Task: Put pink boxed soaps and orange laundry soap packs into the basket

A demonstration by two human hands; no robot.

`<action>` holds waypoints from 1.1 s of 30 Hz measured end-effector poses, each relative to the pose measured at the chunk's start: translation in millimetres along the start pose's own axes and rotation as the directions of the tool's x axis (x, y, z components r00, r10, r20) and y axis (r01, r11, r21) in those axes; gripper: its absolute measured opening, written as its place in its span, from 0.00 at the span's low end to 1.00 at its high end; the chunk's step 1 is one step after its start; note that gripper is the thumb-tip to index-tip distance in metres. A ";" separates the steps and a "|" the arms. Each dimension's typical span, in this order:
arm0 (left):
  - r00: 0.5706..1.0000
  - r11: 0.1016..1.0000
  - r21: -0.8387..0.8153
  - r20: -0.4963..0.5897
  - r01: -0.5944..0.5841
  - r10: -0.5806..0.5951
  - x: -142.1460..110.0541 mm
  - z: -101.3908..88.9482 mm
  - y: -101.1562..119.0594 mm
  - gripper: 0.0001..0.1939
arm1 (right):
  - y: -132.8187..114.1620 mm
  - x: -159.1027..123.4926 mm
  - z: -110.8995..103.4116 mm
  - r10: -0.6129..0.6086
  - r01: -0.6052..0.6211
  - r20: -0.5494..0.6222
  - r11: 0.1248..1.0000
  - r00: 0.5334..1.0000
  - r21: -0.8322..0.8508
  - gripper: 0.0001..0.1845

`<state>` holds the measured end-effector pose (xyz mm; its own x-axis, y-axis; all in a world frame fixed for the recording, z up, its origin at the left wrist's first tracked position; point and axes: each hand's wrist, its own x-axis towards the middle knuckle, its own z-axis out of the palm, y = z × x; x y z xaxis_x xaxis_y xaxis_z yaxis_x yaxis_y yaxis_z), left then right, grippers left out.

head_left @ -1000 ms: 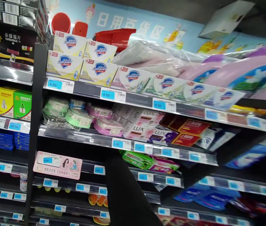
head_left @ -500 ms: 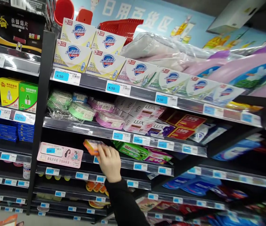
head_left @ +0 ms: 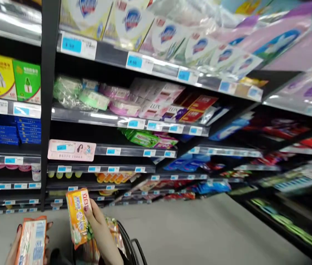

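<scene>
In the lower left of the head view my left hand [head_left: 12, 247] is closed round an orange-and-white soap pack [head_left: 32, 241], its pale printed side towards me. My right hand [head_left: 100, 226] grips an orange soap pack [head_left: 77, 217] by its right edge, thumb on the printed front. This second pack is upright and slightly tilted. Just below and behind it stands a dark shopping basket [head_left: 126, 237], holding several similar wrapped packs [head_left: 115, 235]. My right wrist hides part of the basket.
Ahead stands a black shelf unit [head_left: 46, 110] with price tags. Green and pink wrapped packs [head_left: 143, 139] lie on a middle shelf, below LUX soap boxes [head_left: 156, 109]. A pink sign [head_left: 71, 150] hangs at a shelf edge. Grey floor [head_left: 178, 228] stretches right.
My right hand has come down from the middle shelf with the orange soap pack to above the basket. My left hand with its pack has risen into fuller view. The view has tilted down.
</scene>
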<state>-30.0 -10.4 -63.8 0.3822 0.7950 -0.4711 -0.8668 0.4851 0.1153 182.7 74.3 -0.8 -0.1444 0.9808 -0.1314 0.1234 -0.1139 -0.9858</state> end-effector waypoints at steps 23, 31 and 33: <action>0.978 0.984 0.025 0.109 0.176 -0.177 -35.9 -60.7 32.9 0.34 | 57.2 -80.3 100.3 -0.133 -0.348 0.321 -0.385 0.937 0.855 0.11; 0.982 0.990 0.005 0.129 0.139 -0.138 -42.9 -55.6 34.5 0.32 | 67.6 -77.8 104.3 -0.236 -0.371 0.302 -0.348 0.924 0.861 0.10; 0.984 0.990 -0.007 0.114 0.142 -0.140 -43.2 -56.8 34.6 0.33 | 74.0 -76.9 104.3 -0.350 -0.396 0.303 -0.235 0.887 0.888 0.10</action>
<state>-94.7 -48.7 -89.1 0.5340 0.7555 -0.3797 -0.8061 0.5904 0.0411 100.6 -26.1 -74.5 -0.4685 0.8614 0.1964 -0.8434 -0.5022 0.1908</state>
